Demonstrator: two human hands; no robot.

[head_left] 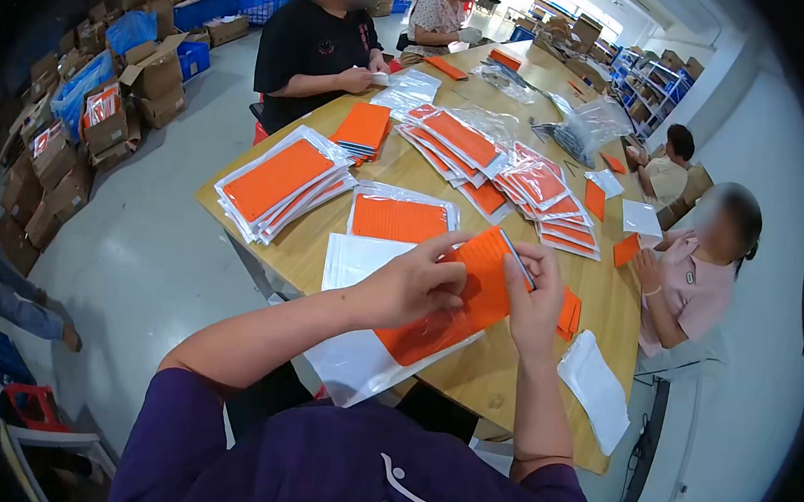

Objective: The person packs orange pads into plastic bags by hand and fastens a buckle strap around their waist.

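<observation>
An orange ribbed pad (489, 264) with a dark edge is up in front of me, tilted. My right hand (532, 300) pinches its upper right edge between thumb and fingers. My left hand (414, 284) is closed at its left side, with curled fingers against the orange face. Below them, more orange (415, 336) shows under shiny clear film; whether it is the same piece I cannot tell. Under my left forearm lie white sheets or bags (349, 363). Just beyond my hands is a bagged orange pad (399, 218).
Stacks of bagged orange pads (277, 181) cover the wooden table (330, 217), with loose orange pads (363, 127) behind. White bags (593, 387) lie at the right edge. Co-workers (317, 57) sit along both sides. Cardboard boxes (155, 79) are piled left.
</observation>
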